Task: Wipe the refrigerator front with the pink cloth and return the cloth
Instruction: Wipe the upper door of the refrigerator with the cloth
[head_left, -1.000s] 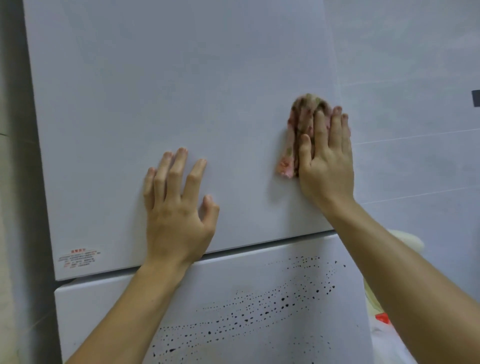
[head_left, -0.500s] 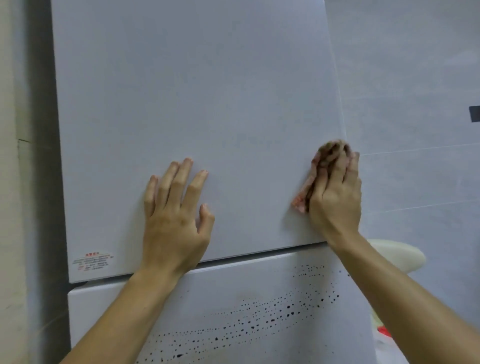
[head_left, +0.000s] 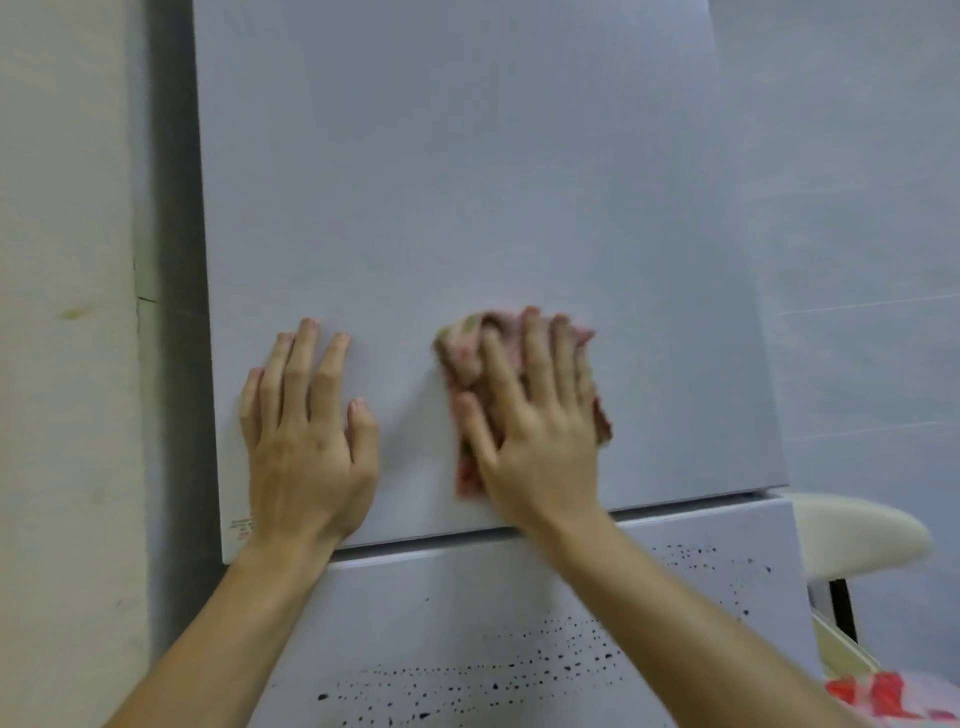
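Note:
The refrigerator's white upper door (head_left: 467, 182) fills most of the view. Below it is the lower door (head_left: 467, 613), sprinkled with black specks. My right hand (head_left: 535, 421) presses the crumpled pink cloth (head_left: 467, 343) flat against the lower middle of the upper door, fingers spread and straight over it. The cloth shows above my fingertips, along my thumb side and at the right edge of my palm. My left hand (head_left: 306, 431) rests flat on the door just left of the cloth, fingers straight, holding nothing.
A cream wall (head_left: 62, 364) stands left of the fridge, with a dark gap (head_left: 171, 312) between them. A tiled wall (head_left: 857, 208) lies to the right. A cream stool seat (head_left: 857, 535) on a dark leg sits at lower right, above something red and white (head_left: 883, 699).
My right hand has swept the cloth leftward from the door's right edge toward the middle, close to my left hand. The left hand stays planted on the door. The view shifted right.

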